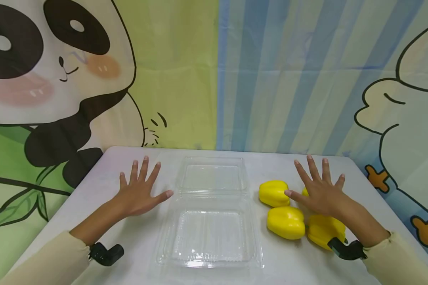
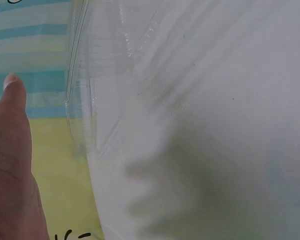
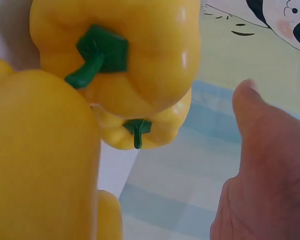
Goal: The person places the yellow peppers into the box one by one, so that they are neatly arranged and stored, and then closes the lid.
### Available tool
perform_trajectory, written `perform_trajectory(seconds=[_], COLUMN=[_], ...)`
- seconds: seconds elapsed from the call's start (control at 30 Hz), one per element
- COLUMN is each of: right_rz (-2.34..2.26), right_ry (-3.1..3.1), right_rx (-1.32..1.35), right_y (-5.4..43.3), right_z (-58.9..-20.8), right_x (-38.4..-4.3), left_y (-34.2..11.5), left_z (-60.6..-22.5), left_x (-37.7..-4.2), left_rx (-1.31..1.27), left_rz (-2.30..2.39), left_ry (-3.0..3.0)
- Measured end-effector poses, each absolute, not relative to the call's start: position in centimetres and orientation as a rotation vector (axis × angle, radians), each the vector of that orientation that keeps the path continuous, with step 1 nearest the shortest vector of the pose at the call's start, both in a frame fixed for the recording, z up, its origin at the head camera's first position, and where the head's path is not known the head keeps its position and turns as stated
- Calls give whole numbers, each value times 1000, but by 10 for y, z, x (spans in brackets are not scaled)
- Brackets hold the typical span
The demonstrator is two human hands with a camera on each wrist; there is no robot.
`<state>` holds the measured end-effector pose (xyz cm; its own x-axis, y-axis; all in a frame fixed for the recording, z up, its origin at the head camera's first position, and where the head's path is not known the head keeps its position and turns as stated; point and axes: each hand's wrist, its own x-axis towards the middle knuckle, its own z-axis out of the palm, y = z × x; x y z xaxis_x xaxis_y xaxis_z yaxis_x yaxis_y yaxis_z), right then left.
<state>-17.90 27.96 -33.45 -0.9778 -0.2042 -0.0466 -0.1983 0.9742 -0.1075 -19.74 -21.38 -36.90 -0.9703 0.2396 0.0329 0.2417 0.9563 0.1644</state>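
Observation:
A clear plastic clamshell box lies with its lid folded back, in the middle of the table. Left of it my left hand hovers with fingers spread, and its shadow falls on the white top in the left wrist view. My right hand is spread too, above several yellow bell peppers, and holds nothing. One pepper is by its thumb, another nearer the box, a third under the wrist. Green stems show on two peppers in the right wrist view; one more is mostly hidden behind the hand.
The white table has its far edge against a printed cloth backdrop with a panda and stripes. Black wrist cameras sit on both forearms, at the cuffs of the pale sleeves.

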Motion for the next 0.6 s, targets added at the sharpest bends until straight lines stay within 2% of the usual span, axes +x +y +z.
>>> perform_trajectory(seconds=[0.33,0.6], right_rz=[-339,-476], right_ry=[3094,3097], right_rx=[-426,-451], right_y=[281,277], right_z=[-334,-332], right_x=[-162,-145], left_y=[-214,-214], left_z=[-366,-370], left_x=[-174,-153], left_rx=[-457,-572], left_rz=[-408,-694], left_ry=[-3080,-3059])
